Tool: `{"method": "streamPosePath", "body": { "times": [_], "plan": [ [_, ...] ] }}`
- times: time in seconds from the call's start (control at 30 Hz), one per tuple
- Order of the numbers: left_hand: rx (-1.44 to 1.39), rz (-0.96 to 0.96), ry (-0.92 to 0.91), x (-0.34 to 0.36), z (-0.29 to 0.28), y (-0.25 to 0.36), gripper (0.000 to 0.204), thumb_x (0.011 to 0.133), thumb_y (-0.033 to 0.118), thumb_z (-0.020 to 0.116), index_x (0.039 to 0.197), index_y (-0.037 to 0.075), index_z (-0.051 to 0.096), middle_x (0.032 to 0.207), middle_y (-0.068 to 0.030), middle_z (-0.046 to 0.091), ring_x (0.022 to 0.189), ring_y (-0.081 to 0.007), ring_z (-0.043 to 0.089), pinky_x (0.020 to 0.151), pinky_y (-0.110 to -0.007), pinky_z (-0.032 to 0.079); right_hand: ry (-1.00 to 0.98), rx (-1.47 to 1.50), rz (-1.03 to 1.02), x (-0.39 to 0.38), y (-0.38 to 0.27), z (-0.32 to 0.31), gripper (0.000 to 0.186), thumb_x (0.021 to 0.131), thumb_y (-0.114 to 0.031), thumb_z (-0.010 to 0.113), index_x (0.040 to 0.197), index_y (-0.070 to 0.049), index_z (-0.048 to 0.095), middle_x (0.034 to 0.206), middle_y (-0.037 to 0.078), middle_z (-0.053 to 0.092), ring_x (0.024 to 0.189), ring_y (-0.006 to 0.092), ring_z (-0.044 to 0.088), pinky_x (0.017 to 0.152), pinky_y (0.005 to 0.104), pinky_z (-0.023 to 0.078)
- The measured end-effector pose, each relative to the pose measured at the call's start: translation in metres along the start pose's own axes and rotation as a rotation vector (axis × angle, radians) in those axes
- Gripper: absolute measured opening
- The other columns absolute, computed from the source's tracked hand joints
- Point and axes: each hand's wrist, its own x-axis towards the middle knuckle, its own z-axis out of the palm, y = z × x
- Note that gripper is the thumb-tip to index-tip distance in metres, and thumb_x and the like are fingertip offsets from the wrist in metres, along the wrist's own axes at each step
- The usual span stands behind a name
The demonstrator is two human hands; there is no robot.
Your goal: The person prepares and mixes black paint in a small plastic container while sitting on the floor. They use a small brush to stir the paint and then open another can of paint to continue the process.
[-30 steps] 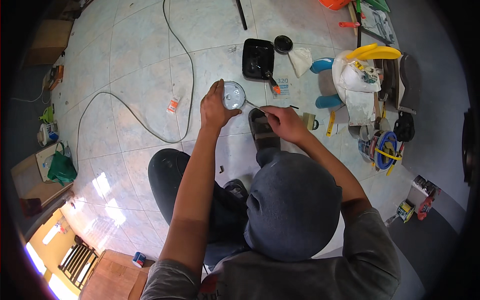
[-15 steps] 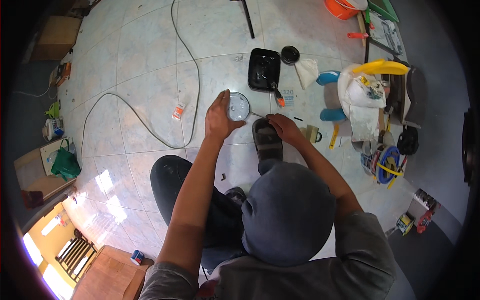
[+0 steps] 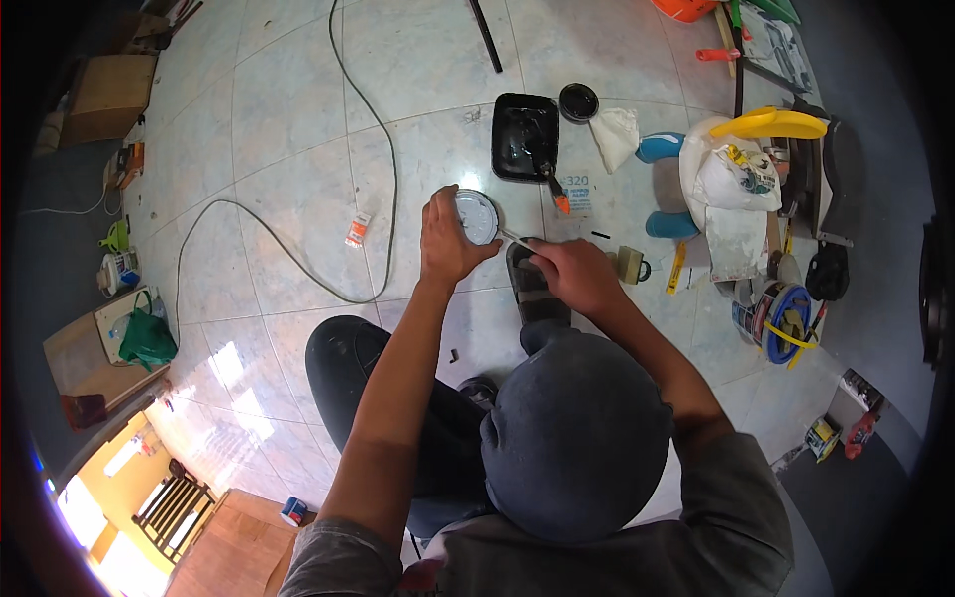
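Note:
My left hand (image 3: pixel 448 244) wraps its fingers and thumb around the side of a round can (image 3: pixel 477 217) with a pale metal lid. The can stands on the tiled floor, just beyond my foot. From the right, my closed right hand (image 3: pixel 579 274) grips a thin metal tool (image 3: pixel 515 240) whose tip meets the lid's rim. The tool's handle is hidden inside the hand. Just beyond the can lies a black paint tray (image 3: pixel 524 134), with a paintbrush (image 3: pixel 559 194) with an orange end resting across its near right corner.
A round black lid (image 3: pixel 578 102) and a white cloth-like piece (image 3: pixel 615 137) lie beside the tray. A cable (image 3: pixel 393 199) curves over the floor at left, near a small orange-and-white packet (image 3: pixel 358 229). To the right are a beige mug (image 3: pixel 631 265) and a blue-rimmed bucket (image 3: pixel 786 323).
My right hand has turned and come slightly nearer to me, with the tool still at the lid's rim. My left hand keeps its hold on the can. The whole view has shifted a little.

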Motion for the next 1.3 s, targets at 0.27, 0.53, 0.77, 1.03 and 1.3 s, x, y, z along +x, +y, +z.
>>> {"method": "streamPosePath", "body": {
  "times": [0.27,0.53,0.77,1.03,1.3],
  "plan": [
    [-0.032,0.021,0.044,-0.001,0.007,-0.002,0.112,0.053,0.026,0.104,0.146,-0.001,0.048,0.139,-0.0215,0.058,0.13,-0.0434,0.054,0.113,-0.051,0.046,-0.156,-0.069,0.1,0.039,-0.035,-0.011,0.014,0.093,-0.008,0.065,0.091,0.003,0.073,0.088,0.029,0.075,0.085,0.0448,0.077,0.078,0.0523,0.063],
    [-0.048,0.012,0.039,-0.001,0.01,-0.005,0.116,0.054,0.028,0.105,0.148,-0.002,0.045,0.142,-0.0218,0.056,0.131,-0.0444,0.052,0.113,-0.052,0.046,-0.191,-0.142,0.054,0.069,-0.061,-0.031,0.013,0.093,-0.008,0.063,0.096,0.002,0.072,0.091,0.026,0.075,0.086,0.0427,0.077,0.077,0.051,0.063],
    [-0.056,0.004,-0.003,-0.003,0.006,-0.002,0.116,0.053,0.026,0.106,0.149,-0.002,0.045,0.142,-0.0219,0.055,0.132,-0.0446,0.051,0.113,-0.052,0.046,-0.223,-0.1,0.076,0.041,-0.038,-0.024,0.014,0.096,-0.011,0.066,0.096,0.001,0.074,0.093,0.026,0.075,0.094,0.045,0.075,0.085,0.0537,0.06],
    [-0.019,-0.002,-0.034,0.001,0.002,0.0,0.116,0.054,0.024,0.106,0.149,-0.002,0.044,0.144,-0.0223,0.054,0.132,-0.0449,0.05,0.113,-0.052,0.046,0.003,0.222,-0.111,0.003,0.038,0.006,0.023,0.097,-0.011,0.069,0.117,-0.005,0.079,0.087,0.023,0.074,0.086,0.0434,0.074,0.08,0.0529,0.058],
    [0.008,0.041,-0.031,-0.004,0.004,-0.007,0.116,0.055,0.025,0.105,0.149,-0.003,0.043,0.145,-0.0232,0.053,0.131,-0.0455,0.05,0.113,-0.052,0.046,-0.131,-0.046,-0.106,0.037,-0.009,-0.01,0.014,0.097,-0.013,0.072,0.104,-0.003,0.079,0.083,0.025,0.073,0.081,0.0449,0.073,0.074,0.0533,0.057]
  ]
}}
